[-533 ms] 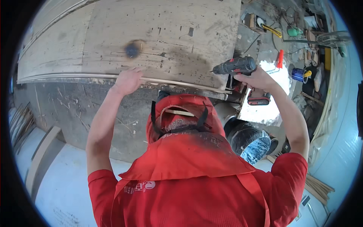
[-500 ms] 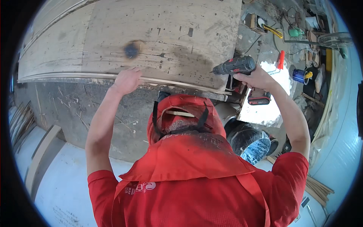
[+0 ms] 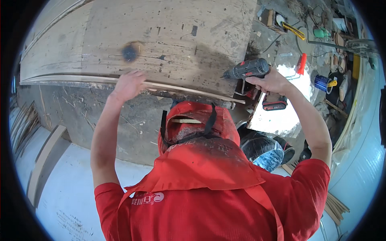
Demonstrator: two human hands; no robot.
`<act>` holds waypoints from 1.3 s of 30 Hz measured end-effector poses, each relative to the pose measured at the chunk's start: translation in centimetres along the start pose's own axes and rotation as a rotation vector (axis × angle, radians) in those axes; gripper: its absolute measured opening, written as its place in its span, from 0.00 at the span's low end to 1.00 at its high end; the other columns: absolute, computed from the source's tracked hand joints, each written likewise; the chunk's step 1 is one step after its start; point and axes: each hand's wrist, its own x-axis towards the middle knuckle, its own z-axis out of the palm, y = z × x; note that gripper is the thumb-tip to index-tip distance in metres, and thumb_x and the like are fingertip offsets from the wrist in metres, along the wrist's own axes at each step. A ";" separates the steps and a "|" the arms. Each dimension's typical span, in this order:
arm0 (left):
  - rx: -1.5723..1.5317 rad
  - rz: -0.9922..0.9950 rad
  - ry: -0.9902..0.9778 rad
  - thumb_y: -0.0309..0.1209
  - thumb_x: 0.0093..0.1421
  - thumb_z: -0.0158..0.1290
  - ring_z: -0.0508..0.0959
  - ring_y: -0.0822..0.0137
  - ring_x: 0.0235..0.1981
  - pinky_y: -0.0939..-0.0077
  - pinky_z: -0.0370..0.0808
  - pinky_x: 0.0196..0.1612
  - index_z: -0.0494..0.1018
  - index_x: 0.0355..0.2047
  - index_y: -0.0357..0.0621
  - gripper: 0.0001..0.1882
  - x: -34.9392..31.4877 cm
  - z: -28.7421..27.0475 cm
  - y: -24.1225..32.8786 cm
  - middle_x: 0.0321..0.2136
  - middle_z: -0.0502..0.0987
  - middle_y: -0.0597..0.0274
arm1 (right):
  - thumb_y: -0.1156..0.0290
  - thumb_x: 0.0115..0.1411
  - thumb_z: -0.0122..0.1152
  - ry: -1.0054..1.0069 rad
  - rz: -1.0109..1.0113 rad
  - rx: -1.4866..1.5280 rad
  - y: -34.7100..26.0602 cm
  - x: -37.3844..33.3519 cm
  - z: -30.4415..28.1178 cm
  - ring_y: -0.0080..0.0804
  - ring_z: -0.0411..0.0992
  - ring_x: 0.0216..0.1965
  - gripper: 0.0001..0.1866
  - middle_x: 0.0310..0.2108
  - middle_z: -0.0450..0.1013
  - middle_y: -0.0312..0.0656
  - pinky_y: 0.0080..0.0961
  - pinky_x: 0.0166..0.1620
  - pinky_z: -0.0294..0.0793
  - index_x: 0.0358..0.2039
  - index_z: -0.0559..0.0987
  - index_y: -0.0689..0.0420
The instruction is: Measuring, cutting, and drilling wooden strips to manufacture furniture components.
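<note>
My left hand (image 3: 129, 85) is closed over a bundle of thin wooden strips (image 3: 179, 88) lying along the near edge of the worktable (image 3: 161, 24). The strips run left and right of it, and their right end juts past the table's corner. What the fingertips do under the hand is hidden. In my right hand (image 3: 273, 82) is a black and grey cordless drill (image 3: 251, 69), gripped by its handle. Its chuck points left over the table's right edge, near the strips' end but apart from them. The battery with a red stripe (image 3: 274, 105) hangs below my hand.
A dark scorch mark (image 3: 130, 52) stains the tabletop. Right of the table are a red-handled tool (image 3: 302, 63), a blue can (image 3: 321, 82), a wooden box (image 3: 270, 21) and a yellow utility knife (image 3: 293, 30). A dark rounded container (image 3: 263, 149) stands near my right side.
The view has shifted slightly. The strips' right end sticks out a little farther past the table's corner. The drill stays in my right hand, and my left hand remains on the strips.
</note>
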 end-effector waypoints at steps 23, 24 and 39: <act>0.101 -0.058 -0.105 0.47 0.50 0.69 0.76 0.57 0.50 0.57 0.76 0.52 0.74 0.44 0.44 0.27 0.0 1.9 4.9 0.40 0.76 0.60 | 0.47 0.55 0.78 -0.200 -0.003 0.057 -1.7 1.2 0.0 0.20 0.71 0.19 0.25 0.21 0.76 0.35 0.22 0.25 0.74 0.35 0.84 0.58; 0.091 -0.088 -0.088 0.48 0.49 0.69 0.77 0.56 0.49 0.58 0.76 0.52 0.73 0.43 0.44 0.29 0.4 2.0 5.6 0.40 0.76 0.59 | 0.50 0.55 0.78 -0.251 -0.024 0.059 -1.7 1.7 -0.3 0.20 0.71 0.18 0.23 0.22 0.76 0.35 0.21 0.24 0.73 0.35 0.84 0.58; 0.139 0.002 -0.069 0.54 0.51 0.64 0.79 0.60 0.43 0.65 0.78 0.44 0.71 0.41 0.47 0.28 1.0 3.0 4.3 0.36 0.76 0.63 | 0.58 0.55 0.79 -0.546 0.061 -0.095 -6.6 7.6 -3.4 0.18 0.68 0.16 0.19 0.20 0.73 0.32 0.20 0.19 0.67 0.39 0.84 0.56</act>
